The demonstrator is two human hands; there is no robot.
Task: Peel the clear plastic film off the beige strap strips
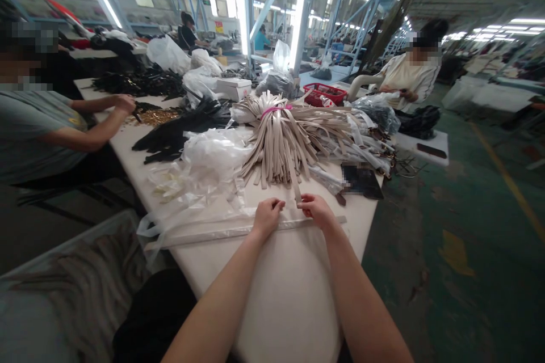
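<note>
A bundle of beige strips (275, 150) lay on the desk (289, 295), just beyond the hands. A pink tie (276, 108) encircled it toward its far end, presumably so that the strips stayed together while their near ends fanned out within reach. One beige strip (297, 186) extended nearer than the rest, its near end pinched between thumb and fingers of the right hand (317, 210); a hold at the tip probably allowed a single strip to be separated from its neighbours. The left hand (268, 215) stood apart from the right, just left of the strip's end, with fingers curled; whether it gripped anything could not be told. A long plastic-covered strip (213, 235) ran crosswise beneath the hands. Clear plastic (217, 153) was heaped left of the bundle, and black straps (185, 127) lay farther left, apparently set aside so that the near desk offered working room.
</note>
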